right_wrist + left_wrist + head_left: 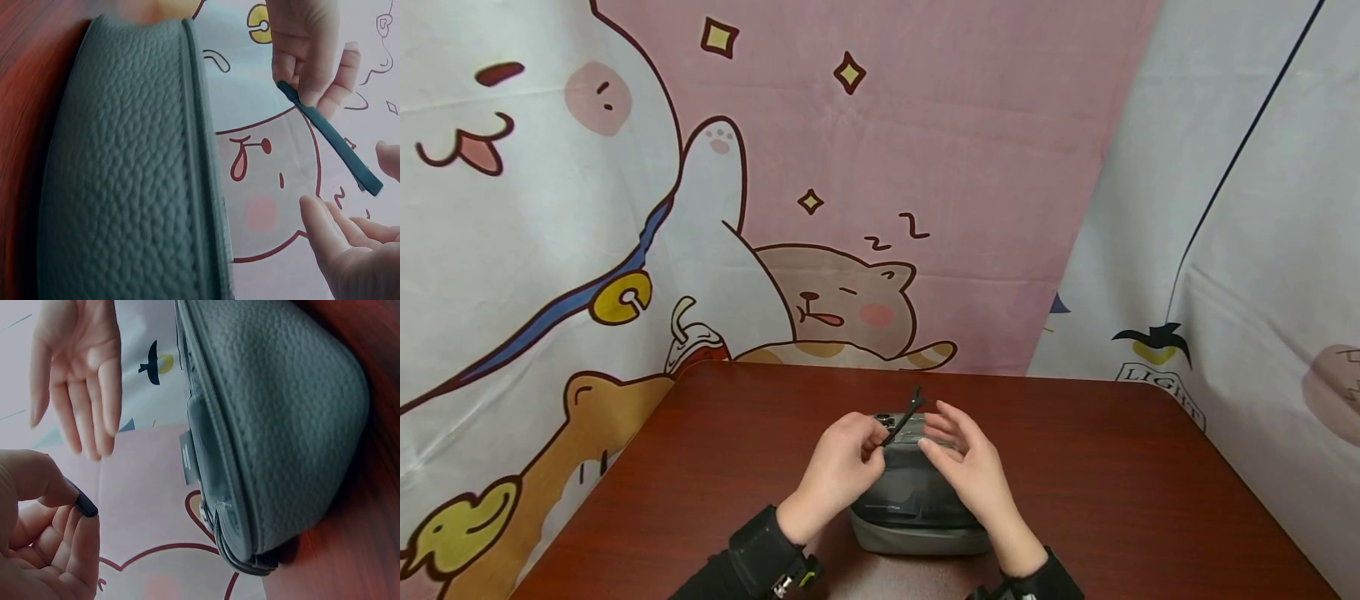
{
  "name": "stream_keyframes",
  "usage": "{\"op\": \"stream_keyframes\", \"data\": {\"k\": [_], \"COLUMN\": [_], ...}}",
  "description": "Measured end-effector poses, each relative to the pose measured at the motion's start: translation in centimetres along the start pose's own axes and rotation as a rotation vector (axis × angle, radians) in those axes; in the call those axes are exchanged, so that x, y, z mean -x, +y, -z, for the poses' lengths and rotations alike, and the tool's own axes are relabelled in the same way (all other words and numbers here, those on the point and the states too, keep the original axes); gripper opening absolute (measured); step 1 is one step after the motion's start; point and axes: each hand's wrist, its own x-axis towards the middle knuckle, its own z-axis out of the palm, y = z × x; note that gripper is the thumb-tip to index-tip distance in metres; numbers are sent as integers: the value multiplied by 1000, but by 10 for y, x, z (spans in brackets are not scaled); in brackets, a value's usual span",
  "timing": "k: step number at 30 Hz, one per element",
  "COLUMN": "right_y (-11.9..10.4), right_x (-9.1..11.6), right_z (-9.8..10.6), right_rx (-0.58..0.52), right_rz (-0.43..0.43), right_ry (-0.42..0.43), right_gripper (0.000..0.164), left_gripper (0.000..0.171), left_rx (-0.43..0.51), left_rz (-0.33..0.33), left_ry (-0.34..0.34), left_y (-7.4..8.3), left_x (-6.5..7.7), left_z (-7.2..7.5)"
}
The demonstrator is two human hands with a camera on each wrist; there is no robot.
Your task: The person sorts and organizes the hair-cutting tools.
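Observation:
My left hand point(844, 462) pinches one end of a slim, flat, dark strip point(901, 423) between thumb and fingers. In the right wrist view the strip point(344, 147) slants away from those fingers, its free end toward my right hand. My right hand point(972, 467) is held beside it with fingers spread and nothing in them; its palm shows in the left wrist view. Below both hands stands a grey-green pebbled-leather pouch point(917, 537) with a dark see-through top point(910, 487). Only the strip's tip point(86, 505) shows in the left wrist view.
The pouch stands on a reddish-brown wooden table point(730, 467). A cartoon-printed cloth point(970, 167) hangs behind the table and along its sides. At the pouch's far end some small dark fittings point(886, 419) show, and a small label tab point(187, 457) sticks out of its edge.

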Motion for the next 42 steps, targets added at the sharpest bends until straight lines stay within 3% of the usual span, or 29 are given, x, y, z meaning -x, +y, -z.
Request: {"op": "stream_keyframes", "data": {"k": [13, 24, 29, 37, 42], "right_y": [-8, -8, -8, -7, -5], "right_x": [-2, -7, -7, -7, -7], "right_z": [-6, -9, -9, -8, -4], "right_rx": [-197, -333, -325, -319, -196], "right_rz": [-91, -40, -21, 3, 58], "right_ry": [51, 91, 98, 91, 85], "right_gripper": [39, 26, 23, 23, 23], "left_gripper": [20, 24, 26, 25, 20], "left_rx": [-94, -150, -158, -140, -102], "left_rz": [-80, -192, -211, -184, -148], "left_ry": [-31, 12, 19, -4, -31], "left_y": [10, 15, 16, 17, 15], "left_x": [4, 2, 2, 4, 4], "left_z": [-4, -9, -11, -12, -13]}}
